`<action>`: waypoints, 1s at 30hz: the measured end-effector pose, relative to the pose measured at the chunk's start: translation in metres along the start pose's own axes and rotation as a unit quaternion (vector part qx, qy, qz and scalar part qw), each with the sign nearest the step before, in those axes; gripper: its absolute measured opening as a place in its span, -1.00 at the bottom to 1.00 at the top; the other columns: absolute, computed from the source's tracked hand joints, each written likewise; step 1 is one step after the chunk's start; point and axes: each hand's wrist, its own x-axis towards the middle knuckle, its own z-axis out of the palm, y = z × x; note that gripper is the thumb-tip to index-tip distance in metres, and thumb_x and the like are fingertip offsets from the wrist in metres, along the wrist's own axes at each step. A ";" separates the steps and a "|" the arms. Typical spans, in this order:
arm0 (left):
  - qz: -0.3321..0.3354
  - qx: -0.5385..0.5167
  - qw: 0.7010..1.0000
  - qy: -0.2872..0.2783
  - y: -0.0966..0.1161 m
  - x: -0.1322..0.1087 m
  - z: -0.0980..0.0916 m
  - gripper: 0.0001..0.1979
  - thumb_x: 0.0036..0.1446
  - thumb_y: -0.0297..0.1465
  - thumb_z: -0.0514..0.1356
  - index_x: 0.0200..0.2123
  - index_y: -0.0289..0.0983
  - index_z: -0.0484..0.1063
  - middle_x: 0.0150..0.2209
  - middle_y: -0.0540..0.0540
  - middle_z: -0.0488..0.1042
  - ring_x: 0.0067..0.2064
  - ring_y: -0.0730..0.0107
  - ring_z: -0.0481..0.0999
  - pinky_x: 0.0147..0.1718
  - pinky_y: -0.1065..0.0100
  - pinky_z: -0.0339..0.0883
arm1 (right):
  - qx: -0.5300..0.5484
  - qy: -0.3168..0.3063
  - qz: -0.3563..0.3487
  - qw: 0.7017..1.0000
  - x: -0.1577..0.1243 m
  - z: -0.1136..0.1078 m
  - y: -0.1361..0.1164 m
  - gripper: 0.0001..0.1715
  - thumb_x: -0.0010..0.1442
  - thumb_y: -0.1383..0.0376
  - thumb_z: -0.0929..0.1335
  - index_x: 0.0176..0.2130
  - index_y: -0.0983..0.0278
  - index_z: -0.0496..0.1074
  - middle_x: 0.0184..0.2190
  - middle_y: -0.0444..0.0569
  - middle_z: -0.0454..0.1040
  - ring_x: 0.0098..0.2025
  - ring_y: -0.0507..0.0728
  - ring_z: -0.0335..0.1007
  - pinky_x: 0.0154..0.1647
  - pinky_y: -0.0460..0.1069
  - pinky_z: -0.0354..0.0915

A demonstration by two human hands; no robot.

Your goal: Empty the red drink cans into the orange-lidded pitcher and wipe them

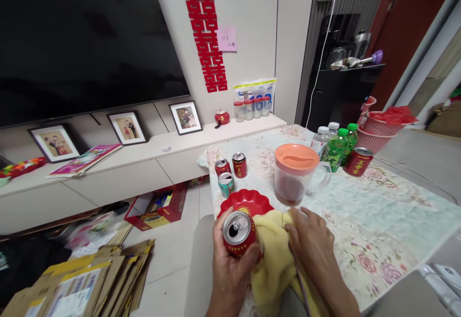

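Observation:
My left hand point(230, 271) is wrapped round a red drink can point(239, 234), whose tab opening faces up toward me. A yellow cloth point(272, 254) hangs beside the can, and my right hand point(313, 237) has its fingers closed on the cloth's upper edge. Just behind the can lies a red scalloped plate point(264, 199), partly covered by the can and cloth. Past it stands a clear plastic pitcher point(288, 182) with an orange lid. Two more red cans point(239, 164) and a green can point(226, 185) stand at the table's left end.
Bottles with green caps point(336, 149), a large red can point(358, 162) and pink baskets point(378, 129) stand at the table's right rear. A flowered cloth covers the table point(378, 211). Flattened cardboard point(104, 278) and a red box point(162, 211) are on the floor to the left.

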 end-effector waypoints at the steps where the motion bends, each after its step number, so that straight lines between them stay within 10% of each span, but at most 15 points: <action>1: -0.006 0.000 1.000 -0.005 -0.003 0.000 0.000 -0.19 -0.03 -0.09 0.51 0.22 -0.24 0.36 0.15 -0.26 0.54 0.14 -0.02 0.60 0.10 0.12 0.52 | 0.029 0.044 -0.016 0.998 -0.001 -0.008 -0.002 -0.55 0.39 0.22 0.29 0.17 0.32 0.49 0.18 0.34 0.49 0.18 0.56 0.39 0.01 0.48 0.41; 4: -0.049 -0.021 0.999 -0.004 -0.009 -0.005 0.005 -0.03 -0.14 -0.07 0.55 0.29 -0.23 0.29 0.17 -0.29 0.51 0.16 -0.10 0.58 0.12 0.06 0.50 | 0.188 0.119 -0.095 0.970 -0.009 -0.032 -0.014 -0.56 0.43 0.19 0.28 0.23 0.22 0.39 0.16 0.20 0.54 0.20 0.39 0.46 0.15 0.33 0.46; 15: -0.022 -0.025 0.999 0.022 -0.032 -0.040 0.048 -0.05 0.03 -0.13 0.49 0.39 -0.15 0.13 0.16 -0.24 0.47 0.05 0.03 0.63 0.01 0.12 0.59 | 0.376 -0.163 -0.029 0.912 -0.039 -0.043 -0.052 0.14 -0.02 0.43 0.43 0.48 0.07 0.15 0.46 0.02 0.26 0.47 0.37 0.20 0.42 0.33 0.27; 24: 0.103 -0.010 0.989 -0.106 -0.073 -0.046 0.050 -0.04 0.12 0.10 0.36 0.43 -0.17 0.08 0.30 -0.42 0.38 0.27 -0.16 0.50 0.20 -0.06 0.48 | 0.314 -0.023 -0.037 0.948 -0.030 -0.088 -0.013 -0.03 0.15 0.23 0.45 0.47 0.22 0.21 0.29 0.06 0.50 0.26 0.31 0.51 0.20 0.10 0.50; 30: 0.214 0.231 0.935 -0.166 -0.115 -0.065 0.053 -0.16 0.20 0.10 0.27 0.39 -0.24 0.22 0.26 -0.39 0.46 0.26 -0.21 0.52 0.13 -0.08 0.54 | 0.219 0.102 0.063 0.968 -0.009 -0.117 0.039 -0.13 0.21 -0.07 0.43 0.37 0.22 0.35 0.19 0.12 0.59 0.10 0.33 0.64 0.05 0.12 0.58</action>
